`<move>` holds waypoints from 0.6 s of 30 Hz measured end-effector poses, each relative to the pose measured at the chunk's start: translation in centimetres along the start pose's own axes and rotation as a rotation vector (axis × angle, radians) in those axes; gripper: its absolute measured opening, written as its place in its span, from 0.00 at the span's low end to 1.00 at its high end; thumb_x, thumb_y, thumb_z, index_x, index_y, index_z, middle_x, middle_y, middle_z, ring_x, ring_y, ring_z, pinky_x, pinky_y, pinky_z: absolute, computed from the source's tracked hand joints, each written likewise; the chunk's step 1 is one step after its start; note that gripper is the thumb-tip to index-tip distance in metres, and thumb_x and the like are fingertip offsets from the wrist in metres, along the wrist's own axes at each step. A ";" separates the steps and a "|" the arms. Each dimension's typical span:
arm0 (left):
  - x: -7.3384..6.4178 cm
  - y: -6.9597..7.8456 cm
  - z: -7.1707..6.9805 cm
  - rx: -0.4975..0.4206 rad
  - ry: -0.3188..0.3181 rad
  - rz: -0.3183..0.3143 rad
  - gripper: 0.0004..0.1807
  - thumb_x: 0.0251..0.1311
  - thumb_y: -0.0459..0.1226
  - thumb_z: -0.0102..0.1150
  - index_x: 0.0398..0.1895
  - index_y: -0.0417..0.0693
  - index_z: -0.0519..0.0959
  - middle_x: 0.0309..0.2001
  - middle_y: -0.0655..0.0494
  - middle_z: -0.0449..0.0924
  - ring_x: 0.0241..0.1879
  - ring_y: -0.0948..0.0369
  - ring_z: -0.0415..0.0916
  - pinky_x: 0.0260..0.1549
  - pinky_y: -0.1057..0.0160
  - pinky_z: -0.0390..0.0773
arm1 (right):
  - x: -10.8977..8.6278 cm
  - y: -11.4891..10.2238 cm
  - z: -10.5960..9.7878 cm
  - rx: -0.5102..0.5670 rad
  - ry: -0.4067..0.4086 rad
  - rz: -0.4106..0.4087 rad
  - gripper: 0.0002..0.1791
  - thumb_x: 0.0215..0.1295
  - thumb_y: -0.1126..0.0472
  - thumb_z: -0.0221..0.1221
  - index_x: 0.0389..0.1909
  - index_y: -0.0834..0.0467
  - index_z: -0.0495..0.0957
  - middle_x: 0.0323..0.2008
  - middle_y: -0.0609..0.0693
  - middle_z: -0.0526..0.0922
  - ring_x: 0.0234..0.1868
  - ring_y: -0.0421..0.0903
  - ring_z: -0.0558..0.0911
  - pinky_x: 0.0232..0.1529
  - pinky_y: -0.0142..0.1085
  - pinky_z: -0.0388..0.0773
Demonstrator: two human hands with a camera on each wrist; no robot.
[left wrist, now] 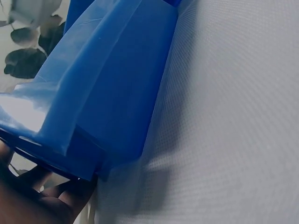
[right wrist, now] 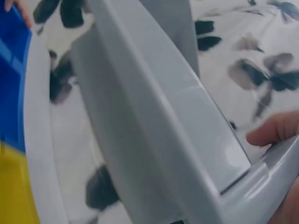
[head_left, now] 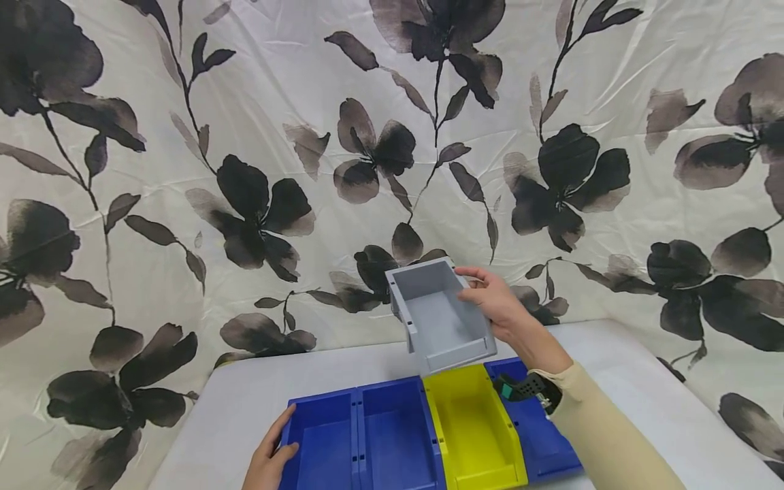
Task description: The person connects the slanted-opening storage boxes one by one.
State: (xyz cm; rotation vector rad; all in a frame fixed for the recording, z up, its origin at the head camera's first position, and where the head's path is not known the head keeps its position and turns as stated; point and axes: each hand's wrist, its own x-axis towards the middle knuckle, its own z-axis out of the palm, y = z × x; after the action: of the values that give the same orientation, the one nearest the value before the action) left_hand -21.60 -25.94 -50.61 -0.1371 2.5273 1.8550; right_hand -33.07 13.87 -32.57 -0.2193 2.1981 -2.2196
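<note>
A grey plastic storage bin [head_left: 444, 313] is held up at a tilt above the back of the bin row. My right hand [head_left: 497, 306] grips it by the right side wall, thumb toward the inside. Up close in the right wrist view, the thumb [right wrist: 273, 128] lies at the grey rim. Below stand a leftmost blue bin [head_left: 324, 439], a second blue bin [head_left: 398, 435], a yellow bin [head_left: 474, 432] and a right blue bin [head_left: 548, 446], side by side. My left hand [head_left: 269, 454] pinches the leftmost blue bin's outer wall, its fingers under the rim in the left wrist view.
The bins stand on a white-covered table [head_left: 245, 388]. Behind it hangs a white cloth [head_left: 441, 177] with dark flowers. A dark watch [head_left: 542, 391] is on the right wrist, and the right forearm reaches over the right blue bin.
</note>
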 end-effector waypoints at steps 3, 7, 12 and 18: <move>0.0 -0.3 0.1 0.002 0.000 0.008 0.36 0.62 0.30 0.49 0.75 0.44 0.55 0.71 0.28 0.47 0.61 0.29 0.61 0.41 0.45 0.77 | -1.2 -0.3 -3.2 -0.023 -0.030 0.004 0.32 0.60 0.75 0.54 0.67 0.62 0.65 0.45 0.59 0.75 0.43 0.53 0.76 0.41 0.42 0.76; -0.2 -0.3 0.1 -0.006 0.006 -0.008 0.36 0.62 0.30 0.49 0.75 0.45 0.56 0.72 0.29 0.47 0.61 0.31 0.61 0.42 0.45 0.77 | -2.6 -0.5 -7.5 0.018 -0.075 0.002 0.28 0.61 0.75 0.54 0.63 0.55 0.69 0.43 0.52 0.76 0.41 0.48 0.78 0.40 0.40 0.78; -0.4 0.1 -0.1 0.001 0.037 -0.023 0.36 0.58 0.28 0.49 0.73 0.43 0.59 0.69 0.28 0.54 0.57 0.34 0.68 0.38 0.48 0.78 | -4.4 -0.2 -12.3 0.101 -0.084 0.011 0.26 0.63 0.75 0.55 0.55 0.45 0.74 0.46 0.48 0.75 0.42 0.44 0.77 0.40 0.38 0.78; 0.0 0.8 -0.3 0.043 0.062 -0.021 0.35 0.58 0.30 0.49 0.72 0.45 0.62 0.64 0.31 0.63 0.50 0.43 0.75 0.35 0.51 0.78 | -6.2 0.2 -17.0 0.122 -0.028 0.053 0.27 0.63 0.75 0.55 0.51 0.38 0.78 0.46 0.41 0.77 0.43 0.42 0.76 0.40 0.37 0.76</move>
State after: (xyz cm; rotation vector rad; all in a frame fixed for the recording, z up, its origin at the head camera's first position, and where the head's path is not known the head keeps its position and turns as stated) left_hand -21.60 -26.00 -49.80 -0.2244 2.5933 1.8156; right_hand -28.72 31.45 -33.45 -0.1860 2.0213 -2.2975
